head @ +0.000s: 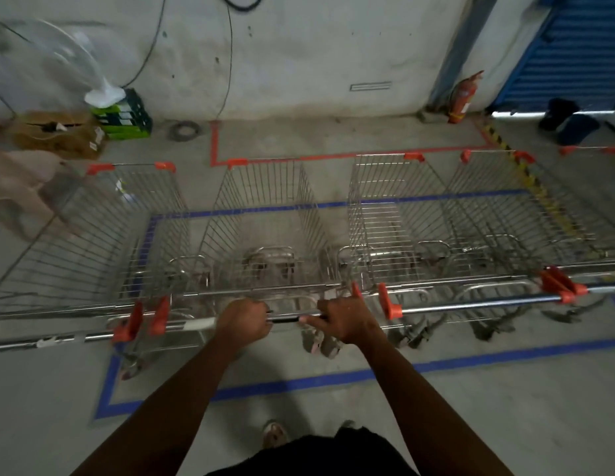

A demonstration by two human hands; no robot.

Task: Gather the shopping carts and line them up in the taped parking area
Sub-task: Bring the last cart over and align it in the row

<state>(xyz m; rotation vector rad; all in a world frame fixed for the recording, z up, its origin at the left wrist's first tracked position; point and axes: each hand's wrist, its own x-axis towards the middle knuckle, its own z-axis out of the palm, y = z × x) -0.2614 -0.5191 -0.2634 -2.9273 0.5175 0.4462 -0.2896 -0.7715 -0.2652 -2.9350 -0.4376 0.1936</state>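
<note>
Both hands on the handle bar (285,319) of the middle cart (264,228); left hand (246,322) curled tight around the bar from above; right hand (343,321) also gripping the same bar, with thumb stretched along it toward the left hand; both forearms reaching forward from the bottom edge. Middle cart standing inside the blue tape rectangle (299,383) on the grey concrete floor (505,424), its basket pointing toward the wall (299,56). Left cart (103,235) just beside it, side by side, the orange end caps of the two handles almost touching; only part of this cart inside the blue outline, the rest passing over the left tape edge. Right cart (395,214) close on the other side, and a further cart (498,207) next to that one, all in one row with handles toward the person. Red tape outline (215,146) on the floor behind the carts, near the wall; yellow-black striped tape (525,176) running diagonally at the right. Red fire extinguisher (462,99) leaning at the wall base; white fan (72,60) at the upper left, beside a green crate (127,115); blue shutter (573,49) in the upper right corner. One sandalled foot (275,434) visible at the bottom, between the arms.
</note>
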